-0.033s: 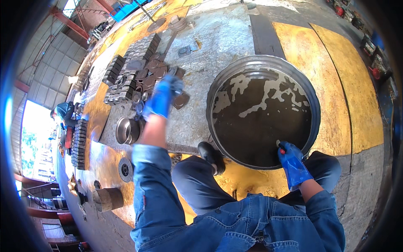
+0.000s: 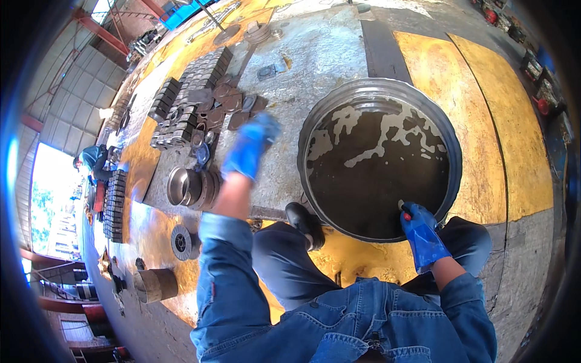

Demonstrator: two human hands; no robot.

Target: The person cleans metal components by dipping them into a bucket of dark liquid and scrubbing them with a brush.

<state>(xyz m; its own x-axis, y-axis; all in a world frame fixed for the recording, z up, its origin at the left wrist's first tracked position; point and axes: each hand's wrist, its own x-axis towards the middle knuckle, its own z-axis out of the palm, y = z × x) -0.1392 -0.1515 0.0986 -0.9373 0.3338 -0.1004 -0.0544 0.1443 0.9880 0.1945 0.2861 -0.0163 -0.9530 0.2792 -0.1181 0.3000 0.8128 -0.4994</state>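
Observation:
My left hand point(image 2: 243, 151), in a blue glove, is lifted over the grey floor plate between the metal pieces and the tub. Motion smears its fingers, which seem closed around a grey metal part point(image 2: 266, 126). My right hand point(image 2: 419, 228), gloved in blue too, is closed on a small red-handled tool point(image 2: 406, 214) by the near right rim of the tub. Only the tool's handle and a pale tip show. The large round metal tub point(image 2: 302, 151) holds dark liquid point(image 2: 375, 187) with pale foam patches. Flat brown metal pieces point(image 2: 227, 100) lie loosely piled left of my left hand.
Stacked dark metal blocks point(image 2: 181, 121) stand beyond the pile. A steel pot point(image 2: 183, 186), a spool-like disc point(image 2: 183, 242) and a wooden stump point(image 2: 156, 285) are at left. Another person point(image 2: 95, 162) bends at far left. My shoe point(image 2: 304, 225) sits against the tub's near side.
My left hand has moved right, away from the pile and toward the tub, with the grey part at its fingertips. My right hand stays almost still at the rim.

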